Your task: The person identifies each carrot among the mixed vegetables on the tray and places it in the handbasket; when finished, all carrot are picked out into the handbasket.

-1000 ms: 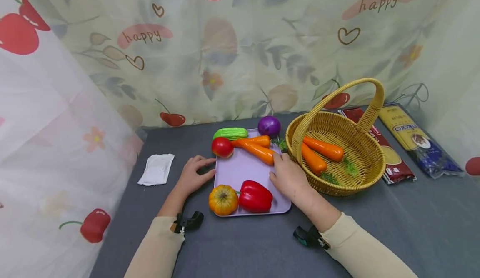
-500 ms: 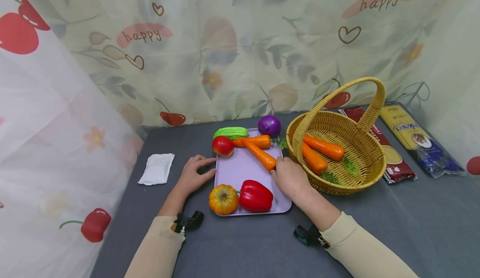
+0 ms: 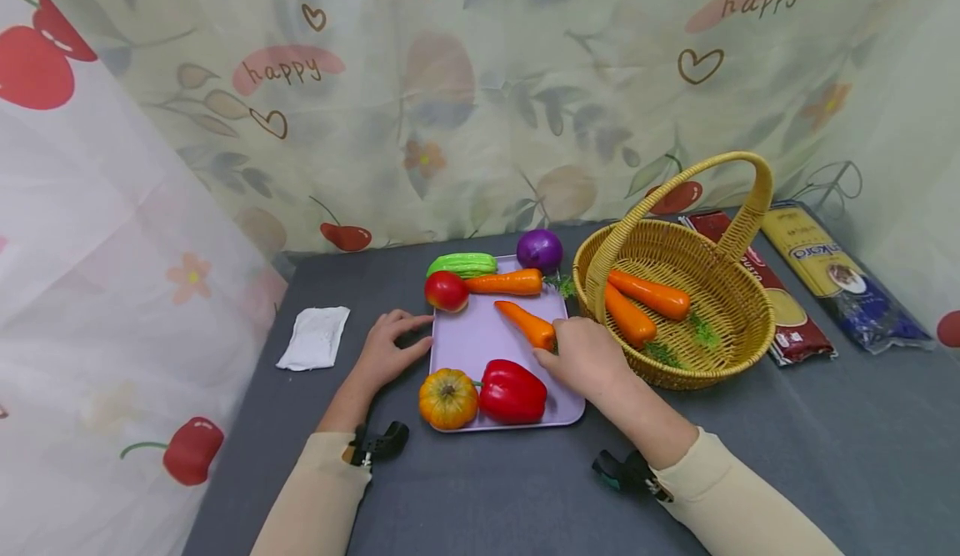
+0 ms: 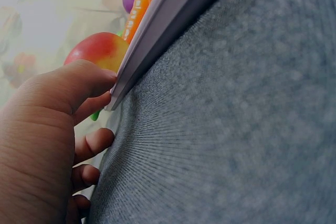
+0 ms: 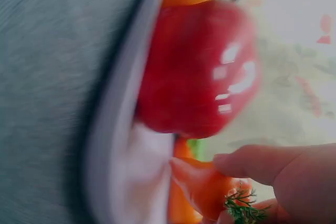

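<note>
My right hand [image 3: 588, 358] pinches a carrot [image 3: 527, 324] by its thick end over the right side of the lilac tray [image 3: 472, 339]; the tip points away to the upper left. Green fronds [image 5: 245, 208] show at my fingers in the right wrist view. My left hand [image 3: 388, 352] lies by the tray's left edge, its thumb and index fingertip at the rim. Also on the tray are another carrot [image 3: 506, 283], a red apple [image 3: 446, 291], a green ridged gourd [image 3: 461, 265], a small orange pumpkin [image 3: 447, 399] and a red bell pepper [image 3: 513, 392].
Right of the tray stands a wicker basket [image 3: 761, 348] with a tall handle, carrots lying inside. A purple onion [image 3: 539, 249] sits at the tray's back right corner. Two food packets [image 3: 847, 281] lie beyond the basket. A white packet [image 3: 313, 338] lies at the left.
My right hand has drawn the carrot toward me, off the other carrot, so the two are now apart. My left hand has stayed at the tray's edge.
</note>
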`<state>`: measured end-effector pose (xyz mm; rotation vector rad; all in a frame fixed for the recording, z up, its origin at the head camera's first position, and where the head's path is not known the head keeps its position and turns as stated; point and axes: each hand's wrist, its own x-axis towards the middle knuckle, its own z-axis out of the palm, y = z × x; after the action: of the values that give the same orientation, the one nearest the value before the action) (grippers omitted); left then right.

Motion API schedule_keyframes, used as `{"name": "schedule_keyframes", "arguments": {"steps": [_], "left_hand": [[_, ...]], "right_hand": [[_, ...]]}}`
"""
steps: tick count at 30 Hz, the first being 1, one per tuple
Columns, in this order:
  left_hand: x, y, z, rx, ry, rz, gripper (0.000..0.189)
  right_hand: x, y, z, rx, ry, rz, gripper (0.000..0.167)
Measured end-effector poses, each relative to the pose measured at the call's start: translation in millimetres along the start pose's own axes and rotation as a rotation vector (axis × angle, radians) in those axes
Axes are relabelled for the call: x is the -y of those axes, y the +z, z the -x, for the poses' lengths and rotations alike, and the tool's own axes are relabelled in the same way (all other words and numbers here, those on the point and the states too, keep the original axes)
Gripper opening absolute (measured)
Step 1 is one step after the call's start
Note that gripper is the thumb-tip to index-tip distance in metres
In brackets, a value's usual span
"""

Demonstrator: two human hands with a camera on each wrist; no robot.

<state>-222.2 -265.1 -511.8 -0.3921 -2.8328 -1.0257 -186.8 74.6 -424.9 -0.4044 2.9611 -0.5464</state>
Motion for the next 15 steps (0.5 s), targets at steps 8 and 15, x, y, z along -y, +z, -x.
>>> {"name": "schedule_keyframes", "arguments": {"steps": [8, 15], "left_hand": [[-0.9, -0.2, 0.1, -0.004, 0.012, 0.004, 0.043], [-0.1, -0.1, 0.2, -0.002, 0.012, -0.004, 0.043]], "right_hand": [[10.2, -38.6, 26.4, -0.068, -0.042, -0.051, 0.046], [11.8, -75.2, 55.7, -0.163, -0.066, -0.14, 0.049]]}}
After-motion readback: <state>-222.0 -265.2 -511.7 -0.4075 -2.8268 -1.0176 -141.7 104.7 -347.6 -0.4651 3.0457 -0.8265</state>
